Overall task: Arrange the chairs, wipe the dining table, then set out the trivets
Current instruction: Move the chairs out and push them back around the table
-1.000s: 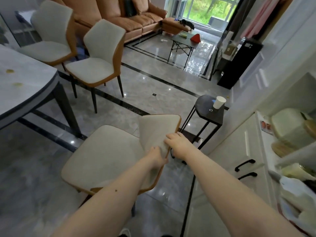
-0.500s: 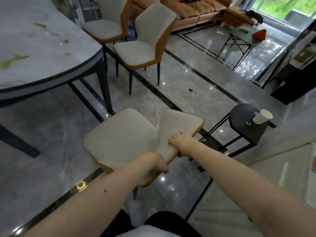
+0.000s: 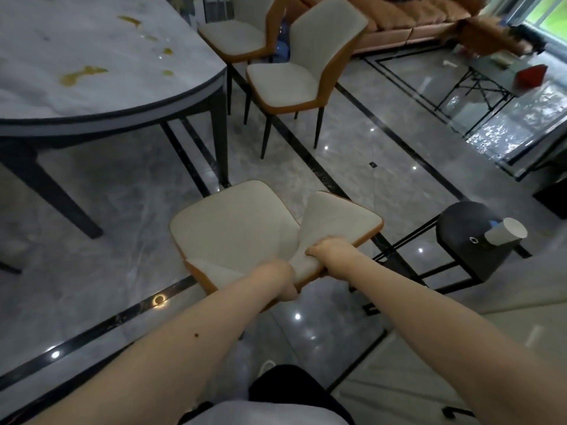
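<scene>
A white-cushioned chair with an orange shell [image 3: 236, 228] stands on the floor in front of me, its seat facing the dining table. My left hand [image 3: 283, 279] grips the near edge of its backrest. My right hand [image 3: 329, 251] grips the backrest top beside it. The grey marble dining table [image 3: 92, 87] fills the upper left, with yellow spills on its top. Two more matching chairs [image 3: 288, 78] stand beyond the table's corner, one behind the other. No trivets or cloth are in view.
A small black side table [image 3: 469, 243] with a tipped white paper cup [image 3: 506, 233] stands right of the chair. An orange sofa [image 3: 408, 23] and a folding coffee table [image 3: 491, 78] lie farther back. White cabinets line the lower right. The floor is glossy grey tile.
The chair has moved left toward the dining table with both hands on its backrest. My view has swung left, so more of the tabletop shows and the cabinets have slipped out.
</scene>
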Demonstrator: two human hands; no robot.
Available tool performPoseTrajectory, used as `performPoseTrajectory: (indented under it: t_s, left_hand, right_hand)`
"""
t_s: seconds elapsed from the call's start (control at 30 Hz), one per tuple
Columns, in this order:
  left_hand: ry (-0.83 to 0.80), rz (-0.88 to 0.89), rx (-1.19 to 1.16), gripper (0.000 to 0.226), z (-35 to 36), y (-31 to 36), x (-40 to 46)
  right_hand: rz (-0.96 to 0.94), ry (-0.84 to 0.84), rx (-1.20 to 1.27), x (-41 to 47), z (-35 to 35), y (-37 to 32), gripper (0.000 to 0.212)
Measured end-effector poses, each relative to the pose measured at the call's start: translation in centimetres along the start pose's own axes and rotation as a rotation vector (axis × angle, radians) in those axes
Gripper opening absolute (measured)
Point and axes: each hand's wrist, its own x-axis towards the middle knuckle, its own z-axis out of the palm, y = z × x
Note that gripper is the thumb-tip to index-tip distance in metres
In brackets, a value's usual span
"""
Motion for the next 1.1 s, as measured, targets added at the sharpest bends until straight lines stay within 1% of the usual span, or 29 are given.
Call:
performPoseTrajectory:
  t_s: [0.1, 0.17, 0.27, 0.4, 0.47, 0.57, 0.63, 0.7, 0.8, 0.9, 1.0, 1.1]
  left_hand:
    - [-0.022, 0.019, 0.061, 0.048, 0.3, -2.9, -1.1]
    - [-0.027, 0.0, 0.061, 0.049, 0.3, -5.8, -2.2]
    - [-0.026, -0.065, 0.038, 0.047, 0.6, -11.3, -4.4]
    - [0.025, -0.215, 0.01, 0.039, 1.4, -17.9, -7.0]
    - [0.059, -0.269, -0.006, 0.035, 1.7, -20.8, -8.4]
    - [0.126, -0.311, -0.046, 0.033, 2.0, -23.8, -9.7]
    - [0.15, -0.322, -0.059, 0.036, 2.3, -24.5, -9.8]
    - [0.169, -0.309, 0.009, 0.038, 2.5, -24.5, -9.6]
    - [0.132, -0.303, 0.127, 0.042, 2.3, -24.2, -9.1]
    - [0.097, -0.306, 0.136, 0.04, 1.9, -24.5, -8.7]
    - [0.079, -0.321, 0.06, 0.033, 1.9, -25.2, -8.3]
    - [0.154, -0.331, 0.005, 0.032, 1.3, -25.3, -8.5]
  right_hand:
    - [-0.03, 0.03, 0.084, -0.2, -1.1, -2.7, 0.036]
    - [-0.059, 0.056, 0.136, 0.1, -2.3, -5.2, 0.036]
    - [-0.113, 0.107, 0.162, 1.0, -5.0, -9.8, 0.045]
    - [-0.156, 0.204, 0.149, 3.2, -7.6, -16.0, 0.05]
    - [-0.176, 0.267, 0.138, 4.3, -8.6, -18.5, 0.051]
    - [-0.167, 0.357, 0.149, 5.2, -9.3, -20.9, 0.05]
    - [-0.101, 0.394, 0.228, 5.2, -8.7, -21.2, 0.052]
    - [-0.025, 0.417, 0.291, 4.9, -7.6, -20.8, 0.052]
    - [0.015, 0.416, 0.277, 5.0, -6.7, -20.1, 0.05]
    - [-0.069, 0.407, 0.213, 5.6, -7.2, -19.7, 0.046]
    - [-0.143, 0.408, 0.181, 6.3, -7.7, -19.1, 0.043]
    - [-0.185, 0.421, 0.149, 7.3, -8.6, -18.3, 0.042]
